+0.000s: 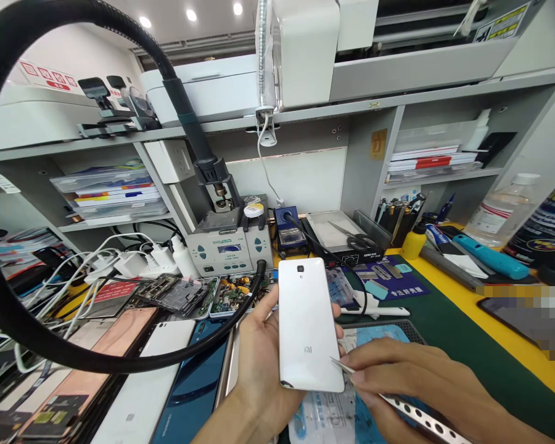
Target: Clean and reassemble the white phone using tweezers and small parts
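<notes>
A white smartphone [305, 320] rests back side up in my left hand [259, 351], whose fingers wrap round its edges. The phone's camera is at the far end, and a dark chip shows at its near left corner. My right hand [407, 376] pinches a pair of metal tweezers [398, 404] with holes along the handle. Their tip is at the phone's lower right side; whether it touches the back cover I cannot tell. Under the hands lies a blue and white plastic bag [324, 413].
Several phones, among them a blue one [189, 382], lie at the left below a looping black hose [120, 364]. A soldering station [231, 246] stands behind. Scissors [356, 237] lie on a box at the back. A clear bottle [504, 209] is at the right.
</notes>
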Action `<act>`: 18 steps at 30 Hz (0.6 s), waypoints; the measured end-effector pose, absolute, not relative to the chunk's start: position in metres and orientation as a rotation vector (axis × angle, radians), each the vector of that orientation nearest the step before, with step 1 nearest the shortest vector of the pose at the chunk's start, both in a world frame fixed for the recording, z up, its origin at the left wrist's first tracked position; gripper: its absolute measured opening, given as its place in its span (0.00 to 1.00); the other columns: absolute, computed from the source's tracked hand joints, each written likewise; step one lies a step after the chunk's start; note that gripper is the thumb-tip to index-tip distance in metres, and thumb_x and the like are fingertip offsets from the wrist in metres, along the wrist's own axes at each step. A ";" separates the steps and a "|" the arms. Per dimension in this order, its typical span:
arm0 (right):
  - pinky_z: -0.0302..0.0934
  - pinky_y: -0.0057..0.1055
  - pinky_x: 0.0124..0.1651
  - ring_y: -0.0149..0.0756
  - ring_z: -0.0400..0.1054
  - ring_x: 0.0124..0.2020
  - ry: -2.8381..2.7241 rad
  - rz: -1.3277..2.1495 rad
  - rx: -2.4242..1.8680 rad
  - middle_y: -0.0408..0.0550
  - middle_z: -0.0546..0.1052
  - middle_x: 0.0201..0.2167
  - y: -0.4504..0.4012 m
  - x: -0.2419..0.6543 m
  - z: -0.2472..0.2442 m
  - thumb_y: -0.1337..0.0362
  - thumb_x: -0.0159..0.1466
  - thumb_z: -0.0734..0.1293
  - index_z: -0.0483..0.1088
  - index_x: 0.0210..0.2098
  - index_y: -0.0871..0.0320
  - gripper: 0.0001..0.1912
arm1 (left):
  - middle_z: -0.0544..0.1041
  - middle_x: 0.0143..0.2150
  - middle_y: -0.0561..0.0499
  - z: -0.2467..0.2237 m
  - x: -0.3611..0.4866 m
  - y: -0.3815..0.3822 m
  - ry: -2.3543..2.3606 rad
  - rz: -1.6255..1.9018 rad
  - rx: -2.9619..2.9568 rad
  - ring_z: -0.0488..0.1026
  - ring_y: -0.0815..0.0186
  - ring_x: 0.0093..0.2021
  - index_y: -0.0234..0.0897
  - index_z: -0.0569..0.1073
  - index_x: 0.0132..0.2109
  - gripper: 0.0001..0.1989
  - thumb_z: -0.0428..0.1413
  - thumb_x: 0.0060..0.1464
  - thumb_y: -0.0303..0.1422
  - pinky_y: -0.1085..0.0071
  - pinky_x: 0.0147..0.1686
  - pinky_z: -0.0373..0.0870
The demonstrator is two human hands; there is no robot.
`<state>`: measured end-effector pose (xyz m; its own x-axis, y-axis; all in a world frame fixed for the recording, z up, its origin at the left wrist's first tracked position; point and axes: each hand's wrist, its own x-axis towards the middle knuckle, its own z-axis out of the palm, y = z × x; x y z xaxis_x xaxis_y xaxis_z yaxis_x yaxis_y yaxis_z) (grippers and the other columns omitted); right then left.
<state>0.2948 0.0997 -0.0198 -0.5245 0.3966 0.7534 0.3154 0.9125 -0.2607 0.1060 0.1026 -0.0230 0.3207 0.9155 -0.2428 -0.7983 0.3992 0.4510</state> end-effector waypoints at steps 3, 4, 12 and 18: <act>0.71 0.17 0.46 0.32 0.79 0.37 -2.159 0.104 -0.506 0.46 0.83 0.34 0.100 0.293 -0.020 0.76 0.55 0.69 0.75 0.36 0.56 0.12 | 0.78 0.41 0.37 -0.024 0.106 0.102 0.484 1.137 0.269 0.75 0.55 0.35 0.24 0.76 0.48 0.23 0.50 0.59 0.42 0.60 0.38 0.70; 0.71 0.17 0.46 0.32 0.80 0.37 -2.152 0.099 -0.502 0.46 0.83 0.34 0.100 0.293 -0.021 0.76 0.55 0.69 0.75 0.36 0.57 0.12 | 0.79 0.41 0.37 -0.024 0.106 0.102 0.485 1.135 0.263 0.75 0.55 0.35 0.24 0.76 0.48 0.23 0.50 0.59 0.42 0.60 0.38 0.70; 0.69 0.16 0.49 0.31 0.79 0.37 -2.135 0.030 -0.482 0.45 0.83 0.34 0.099 0.292 -0.028 0.77 0.56 0.68 0.74 0.38 0.57 0.12 | 0.78 0.40 0.38 -0.022 0.107 0.102 0.515 1.143 0.249 0.73 0.57 0.32 0.25 0.76 0.47 0.22 0.50 0.59 0.41 0.60 0.36 0.71; 0.65 0.14 0.54 0.28 0.77 0.42 -2.142 0.048 -0.518 0.44 0.81 0.41 0.097 0.297 -0.040 0.77 0.57 0.69 0.73 0.41 0.56 0.14 | 0.78 0.40 0.38 -0.021 0.106 0.103 0.510 1.127 0.235 0.73 0.58 0.32 0.24 0.77 0.46 0.21 0.50 0.59 0.40 0.61 0.36 0.70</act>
